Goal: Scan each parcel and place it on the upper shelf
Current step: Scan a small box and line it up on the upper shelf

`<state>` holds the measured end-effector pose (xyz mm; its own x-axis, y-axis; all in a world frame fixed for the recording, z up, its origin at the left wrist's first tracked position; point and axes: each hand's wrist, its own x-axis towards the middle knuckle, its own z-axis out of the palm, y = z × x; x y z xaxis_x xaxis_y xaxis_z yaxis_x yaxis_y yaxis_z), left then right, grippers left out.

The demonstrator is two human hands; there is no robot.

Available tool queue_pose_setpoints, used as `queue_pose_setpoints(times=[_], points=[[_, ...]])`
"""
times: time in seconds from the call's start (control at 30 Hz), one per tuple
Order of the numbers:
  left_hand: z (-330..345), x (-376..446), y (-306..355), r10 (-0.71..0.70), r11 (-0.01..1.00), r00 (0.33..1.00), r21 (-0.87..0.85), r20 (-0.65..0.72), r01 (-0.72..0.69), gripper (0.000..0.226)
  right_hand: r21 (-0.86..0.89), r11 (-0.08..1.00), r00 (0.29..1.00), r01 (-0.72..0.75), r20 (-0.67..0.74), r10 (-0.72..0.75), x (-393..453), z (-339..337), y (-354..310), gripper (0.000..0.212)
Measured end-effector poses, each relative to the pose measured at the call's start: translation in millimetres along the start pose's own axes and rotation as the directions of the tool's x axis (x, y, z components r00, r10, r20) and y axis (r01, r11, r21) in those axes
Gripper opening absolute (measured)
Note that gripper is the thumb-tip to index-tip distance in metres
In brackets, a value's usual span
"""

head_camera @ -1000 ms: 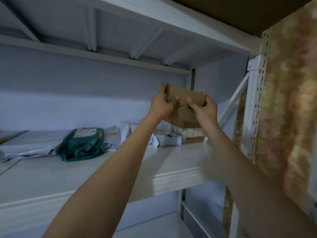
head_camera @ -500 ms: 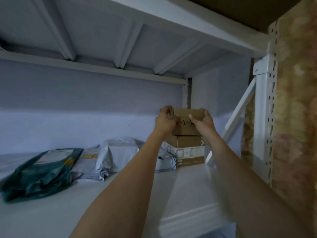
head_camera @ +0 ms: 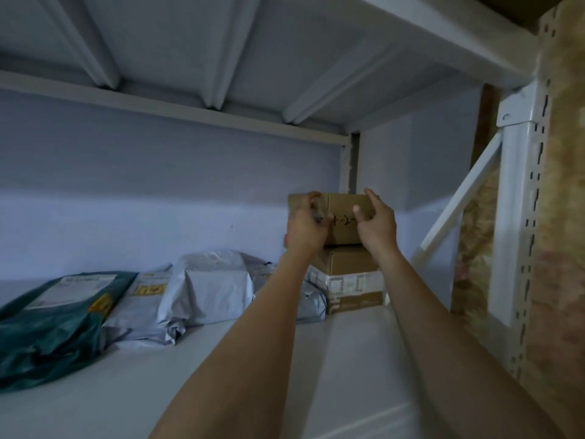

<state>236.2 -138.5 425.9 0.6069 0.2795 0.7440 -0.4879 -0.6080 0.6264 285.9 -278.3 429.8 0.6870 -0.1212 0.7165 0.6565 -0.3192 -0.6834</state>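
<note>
Matt cardboard box (head_camera: 345, 224); painted metal shelf (head_camera: 348, 359).

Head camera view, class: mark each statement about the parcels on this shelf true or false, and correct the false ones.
1. Both hands are on the handwritten box. True: the left hand and the right hand grip its two sides.
2. The handwritten box is at the left end of the shelf. False: it is at the right end, near the back corner.
3. Two other boxes sit stacked below it. True: a plain brown box on a taped box.
4. The green bag lies on top of the boxes. False: it lies on the shelf at the far left.
5. The grey bags hang from the shelf above. False: they lie on the shelf between the green bag and the boxes.
</note>
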Motion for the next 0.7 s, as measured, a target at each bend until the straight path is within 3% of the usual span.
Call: queue_pose_setpoints(times=[0.3,0.7], points=[[1,-5,-6,0.06,0.996,0.998,0.071,-0.007,-0.06,0.059,-0.017,0.995,0.996,0.093,0.016,-0.093,-6,-6,15,0.043],[3,-19,4,-0.047,0.991,0.998,0.127,0.046,0.04,0.056,-0.039,0.994,0.993,0.106,0.049,-0.104,-10,-4,18,0.045]])
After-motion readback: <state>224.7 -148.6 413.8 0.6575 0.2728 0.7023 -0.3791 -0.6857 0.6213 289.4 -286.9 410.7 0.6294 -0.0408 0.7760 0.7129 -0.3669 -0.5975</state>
